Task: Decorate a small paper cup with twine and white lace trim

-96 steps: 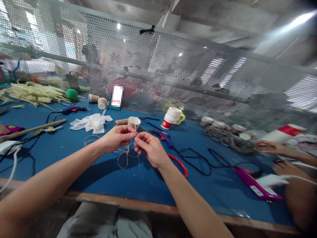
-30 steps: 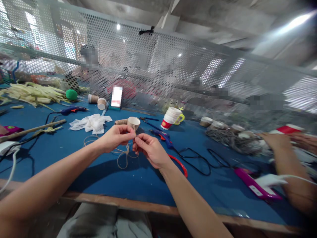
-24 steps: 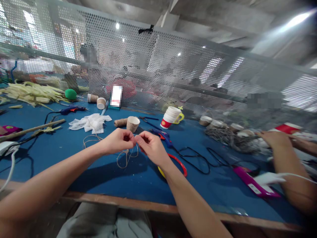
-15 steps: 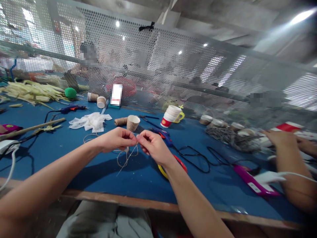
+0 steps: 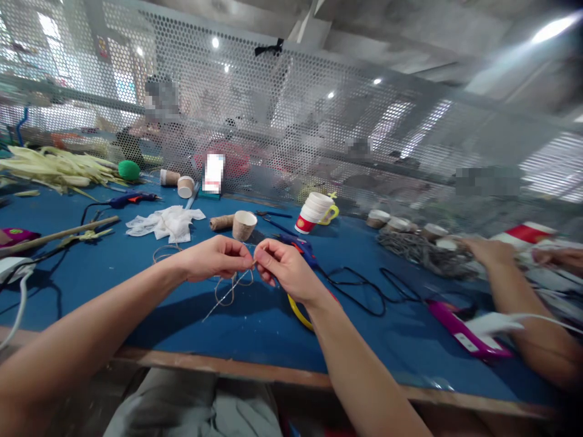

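Fingertip to fingertip, my left hand [image 5: 223,257] and my right hand [image 5: 283,267] pinch a thin twine [image 5: 233,286] above the blue table. Loops and a pale loose end of it hang below my fingers. The exact spot between the fingertips is too small to make out. Just behind the hands stands a twine-wrapped cup [image 5: 245,226], with a roll of brown twine [image 5: 221,223] lying at its left. Under my right wrist are scissors with a yellow handle [image 5: 300,313], partly hidden by the arm.
A blue glue gun [image 5: 298,246] lies behind my right hand, its black cord running right to a purple power strip [image 5: 469,331]. Stacked paper cups [image 5: 314,212], a white cloth [image 5: 167,223] and a phone [image 5: 213,173] stand farther back. At right, a co-worker's arm [image 5: 514,291] reaches in.
My hands stay pinched together, shifted very slightly. The hanging loose end has swung to the left. The co-worker's hand at right has moved left, toward the grey cord pile.
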`<state>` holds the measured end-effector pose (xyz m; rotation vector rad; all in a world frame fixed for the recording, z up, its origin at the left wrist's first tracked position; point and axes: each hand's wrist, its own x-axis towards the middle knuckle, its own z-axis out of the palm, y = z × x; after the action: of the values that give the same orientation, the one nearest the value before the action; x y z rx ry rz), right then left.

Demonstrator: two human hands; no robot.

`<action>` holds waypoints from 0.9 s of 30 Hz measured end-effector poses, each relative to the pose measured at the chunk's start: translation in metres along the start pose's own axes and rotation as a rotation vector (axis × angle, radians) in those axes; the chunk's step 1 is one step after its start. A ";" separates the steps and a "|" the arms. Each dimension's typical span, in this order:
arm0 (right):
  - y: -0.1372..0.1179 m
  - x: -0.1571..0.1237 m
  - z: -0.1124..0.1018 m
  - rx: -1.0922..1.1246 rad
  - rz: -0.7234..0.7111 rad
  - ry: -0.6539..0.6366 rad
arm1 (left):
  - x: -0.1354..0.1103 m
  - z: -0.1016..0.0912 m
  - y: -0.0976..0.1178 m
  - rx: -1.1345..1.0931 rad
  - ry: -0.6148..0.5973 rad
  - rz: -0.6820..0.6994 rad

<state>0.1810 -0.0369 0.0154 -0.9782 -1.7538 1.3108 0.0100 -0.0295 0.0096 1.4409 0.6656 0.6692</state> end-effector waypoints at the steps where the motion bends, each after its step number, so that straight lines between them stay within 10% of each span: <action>1: 0.000 0.000 0.000 -0.001 0.009 0.008 | 0.000 0.000 0.000 0.044 0.023 0.016; 8: 0.002 0.003 0.003 -0.151 0.071 0.093 | 0.003 0.004 -0.002 0.306 0.197 0.071; 27: 0.000 -0.001 -0.005 -0.057 -0.001 -0.081 | 0.002 -0.001 -0.005 -0.087 0.017 -0.054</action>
<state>0.1854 -0.0355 0.0162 -0.9675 -1.8617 1.3227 0.0107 -0.0274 0.0044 1.3341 0.6786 0.6614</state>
